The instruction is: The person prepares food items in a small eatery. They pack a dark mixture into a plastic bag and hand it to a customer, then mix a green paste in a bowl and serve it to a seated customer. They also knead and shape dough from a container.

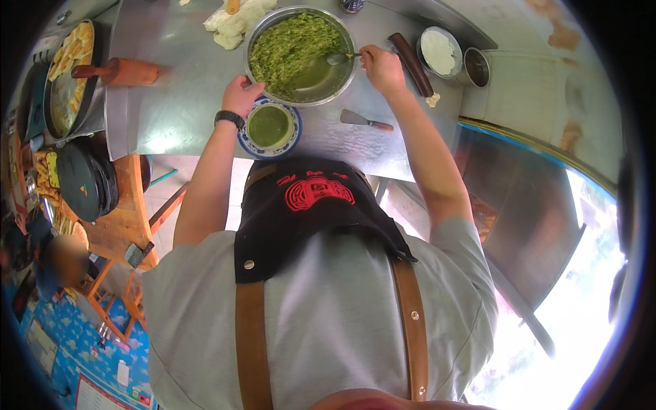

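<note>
My right hand (383,68) grips the handle of a metal spoon (335,59), whose bowl is over the liquid at the right side of a large steel mixing bowl (328,101). Chopped green filling (293,48) is heaped to the left in that bowl, with green liquid at its lower right. My left hand (243,96), a dark band at its wrist, holds the bowl's lower left rim. Just below, close to that hand, a blue-and-white patterned bowl (296,134) contains green liquid. A scraper with a wooden handle (366,121) lies on the steel counter to the right.
White dough (229,29) lies behind the big bowl. A wooden rolling pin (132,72) is at the left, beside a round pan (48,110) of browned pieces. At the right are a dark brown cylindrical object (411,64), a bowl of white contents (439,50) and a steel pot (476,67).
</note>
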Action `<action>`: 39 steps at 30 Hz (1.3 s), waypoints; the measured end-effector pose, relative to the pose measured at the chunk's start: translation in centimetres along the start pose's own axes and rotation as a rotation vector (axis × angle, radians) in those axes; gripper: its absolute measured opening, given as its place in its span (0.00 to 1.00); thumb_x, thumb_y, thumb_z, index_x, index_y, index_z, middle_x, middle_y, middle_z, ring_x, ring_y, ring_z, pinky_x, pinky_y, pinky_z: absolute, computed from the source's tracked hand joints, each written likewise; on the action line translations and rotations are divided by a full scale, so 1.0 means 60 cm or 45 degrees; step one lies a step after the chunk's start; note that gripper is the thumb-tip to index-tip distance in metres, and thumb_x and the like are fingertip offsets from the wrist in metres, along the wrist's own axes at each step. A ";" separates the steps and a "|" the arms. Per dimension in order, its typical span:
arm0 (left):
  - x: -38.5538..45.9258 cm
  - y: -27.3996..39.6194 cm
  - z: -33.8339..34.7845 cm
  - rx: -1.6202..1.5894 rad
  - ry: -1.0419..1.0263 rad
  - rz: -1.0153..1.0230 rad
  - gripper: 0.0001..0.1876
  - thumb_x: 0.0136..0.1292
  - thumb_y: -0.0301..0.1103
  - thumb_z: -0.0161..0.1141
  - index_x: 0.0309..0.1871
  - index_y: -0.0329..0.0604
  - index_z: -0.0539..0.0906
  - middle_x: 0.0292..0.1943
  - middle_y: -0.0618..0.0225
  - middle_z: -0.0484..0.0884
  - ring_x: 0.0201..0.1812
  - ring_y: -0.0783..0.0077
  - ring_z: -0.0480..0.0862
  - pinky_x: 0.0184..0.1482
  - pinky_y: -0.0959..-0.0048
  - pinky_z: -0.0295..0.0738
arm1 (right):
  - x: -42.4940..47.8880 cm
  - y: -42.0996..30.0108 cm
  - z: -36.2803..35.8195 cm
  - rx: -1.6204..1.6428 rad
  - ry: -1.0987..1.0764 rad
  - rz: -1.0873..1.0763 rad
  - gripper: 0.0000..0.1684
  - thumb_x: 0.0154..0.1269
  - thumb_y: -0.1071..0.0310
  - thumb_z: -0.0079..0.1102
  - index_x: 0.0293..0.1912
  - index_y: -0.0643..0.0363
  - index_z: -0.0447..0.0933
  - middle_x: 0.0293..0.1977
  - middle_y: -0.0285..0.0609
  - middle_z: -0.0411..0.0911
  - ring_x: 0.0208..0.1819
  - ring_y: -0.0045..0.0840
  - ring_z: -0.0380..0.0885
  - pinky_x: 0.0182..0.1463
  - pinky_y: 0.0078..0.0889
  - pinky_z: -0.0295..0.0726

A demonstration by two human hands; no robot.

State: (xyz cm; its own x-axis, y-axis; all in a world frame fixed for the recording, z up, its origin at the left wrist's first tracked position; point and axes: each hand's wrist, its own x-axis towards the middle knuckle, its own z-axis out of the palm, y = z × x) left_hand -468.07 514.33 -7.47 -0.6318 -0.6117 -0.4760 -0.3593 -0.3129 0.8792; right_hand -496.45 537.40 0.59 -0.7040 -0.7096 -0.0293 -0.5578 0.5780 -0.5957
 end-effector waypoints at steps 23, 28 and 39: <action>0.004 0.078 0.015 -0.307 -0.092 -0.245 0.11 0.63 0.16 0.64 0.45 0.37 0.77 0.42 0.59 0.81 0.43 0.59 0.87 0.43 0.58 0.90 | -0.048 -0.005 0.022 0.225 0.058 0.320 0.14 0.74 0.64 0.53 0.49 0.59 0.85 0.35 0.47 0.88 0.36 0.33 0.89 0.47 0.35 0.86; 0.004 0.085 0.010 -0.251 -0.115 -0.234 0.11 0.63 0.16 0.63 0.47 0.37 0.78 0.43 0.59 0.82 0.44 0.59 0.88 0.45 0.57 0.90 | -0.059 -0.003 0.025 0.201 0.075 0.262 0.15 0.74 0.64 0.52 0.49 0.59 0.85 0.35 0.47 0.88 0.37 0.34 0.89 0.47 0.36 0.86; 0.018 0.094 0.009 -0.108 -0.146 -0.201 0.12 0.64 0.17 0.63 0.49 0.36 0.79 0.45 0.58 0.84 0.45 0.60 0.88 0.48 0.58 0.89 | -0.061 0.000 0.025 0.104 0.078 0.259 0.15 0.73 0.64 0.53 0.49 0.58 0.85 0.34 0.47 0.88 0.36 0.35 0.89 0.47 0.38 0.85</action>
State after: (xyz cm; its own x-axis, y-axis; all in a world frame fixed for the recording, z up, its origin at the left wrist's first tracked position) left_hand -471.14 512.32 -3.05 -0.6482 -0.4650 -0.6030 -0.4040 -0.4612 0.7900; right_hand -493.20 539.38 -0.49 -0.8252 -0.5543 -0.1083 -0.3655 0.6703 -0.6458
